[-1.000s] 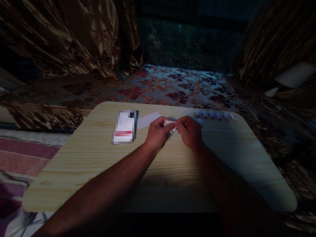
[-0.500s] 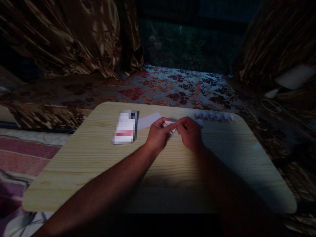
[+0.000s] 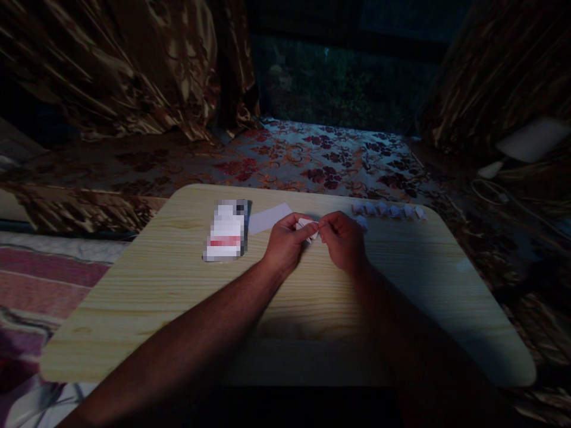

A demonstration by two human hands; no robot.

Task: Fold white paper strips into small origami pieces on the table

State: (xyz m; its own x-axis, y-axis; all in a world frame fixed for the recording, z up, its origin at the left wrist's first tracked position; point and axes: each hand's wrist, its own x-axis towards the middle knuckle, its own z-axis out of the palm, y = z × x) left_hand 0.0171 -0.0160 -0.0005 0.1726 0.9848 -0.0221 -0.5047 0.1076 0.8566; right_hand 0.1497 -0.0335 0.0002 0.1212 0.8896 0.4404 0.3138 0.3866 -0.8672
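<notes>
Both hands meet near the far middle of a pale wooden table (image 3: 178, 309). My left hand (image 3: 284, 244) and my right hand (image 3: 343, 241) pinch a small folded piece of white paper (image 3: 307, 227) between their fingertips, just above the tabletop. A flat white paper slip (image 3: 269, 217) lies just left of my left hand. A row of several small folded paper pieces (image 3: 388, 210) sits to the right of my right hand along the far edge, with one more folded piece (image 3: 361, 222) close to my right knuckles.
A blurred white and red rectangular object (image 3: 225, 230) lies on the table at the far left. Floral bedding (image 3: 312, 157) stretches beyond the table, with dark patterned curtains (image 3: 111, 71) behind. A white object and cable (image 3: 526, 142) rest at the right. The room is dim.
Almost nothing differs. My fingers shifted slightly on the folded paper; both hands stay in the same spot.
</notes>
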